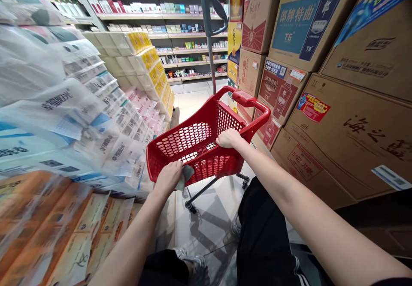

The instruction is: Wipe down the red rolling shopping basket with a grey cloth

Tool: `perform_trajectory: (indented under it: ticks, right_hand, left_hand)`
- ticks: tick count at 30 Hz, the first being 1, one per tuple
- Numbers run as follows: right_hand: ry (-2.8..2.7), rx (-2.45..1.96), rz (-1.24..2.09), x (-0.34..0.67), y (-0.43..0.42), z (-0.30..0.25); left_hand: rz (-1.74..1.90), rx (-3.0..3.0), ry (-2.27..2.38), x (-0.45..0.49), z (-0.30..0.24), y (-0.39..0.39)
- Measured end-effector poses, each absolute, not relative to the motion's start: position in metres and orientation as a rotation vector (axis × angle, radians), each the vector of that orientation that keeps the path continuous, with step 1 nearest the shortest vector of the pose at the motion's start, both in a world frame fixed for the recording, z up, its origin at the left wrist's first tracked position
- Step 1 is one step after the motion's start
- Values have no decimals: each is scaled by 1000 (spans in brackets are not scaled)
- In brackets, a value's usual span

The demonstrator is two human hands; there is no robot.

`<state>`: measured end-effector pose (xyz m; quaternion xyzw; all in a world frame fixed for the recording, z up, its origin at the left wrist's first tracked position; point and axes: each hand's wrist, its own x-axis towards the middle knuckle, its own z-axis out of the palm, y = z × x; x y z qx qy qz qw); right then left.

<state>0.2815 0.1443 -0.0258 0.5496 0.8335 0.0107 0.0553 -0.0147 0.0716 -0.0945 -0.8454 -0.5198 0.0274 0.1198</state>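
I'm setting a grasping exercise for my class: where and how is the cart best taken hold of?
Probably by the handle, around its bar, from the end of the cart beside the boxes: the loop juts outward at the top, with a gap inside it.

Wearing loose black pants (265, 234) with thin white stripes (300, 272), shiny grey sneakers (197, 265), and a black sleeve (394, 282), just peeking in.
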Motion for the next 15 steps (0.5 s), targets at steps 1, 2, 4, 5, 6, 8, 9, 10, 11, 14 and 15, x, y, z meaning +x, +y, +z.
perform_trajectory:
  ticks: [1, 2, 4, 5, 6, 8, 9, 10, 11, 14, 15]
  right_hand:
    - [2551, 1656, 70, 281, 144, -27]
    - [2559, 1647, 83, 281, 144, -28]
    - [2570, 1635, 96, 281, 145, -30]
    - [2572, 1633, 97, 281, 145, -31]
    - [2572, 1637, 97, 280, 146, -32]
    - [2574, 1646, 97, 280, 146, -33]
    - [2578, 1646, 101, 280, 146, -34]
    - [2583, 1641, 110, 280, 146, -34]
    - [2589, 1633, 121, 280, 145, -33]
    - [2604, 1604, 140, 280, 142, -30]
    - [2602, 1601, 139, 280, 141, -28]
  left_hand:
    - [97, -2504, -1487, -2, -91, 77]
    - [116, -2526, -1463, 10, -88, 83]
    - [105, -2573, -1395, 31, -83, 92]
    - [89, -2590, -1374, 40, -81, 94]
    - [67, -2601, -1365, 47, -80, 96]
    - [28, -2597, -1382, 59, -79, 96]
    - [9, -2585, -1398, 63, -79, 95]
    - [-10, -2569, -1417, 68, -80, 94]
    - [-30, -2551, -1436, 72, -82, 93]
    - [-84, -2500, -1470, 77, -88, 90]
    - [-96, -2483, -1477, 75, -91, 88]
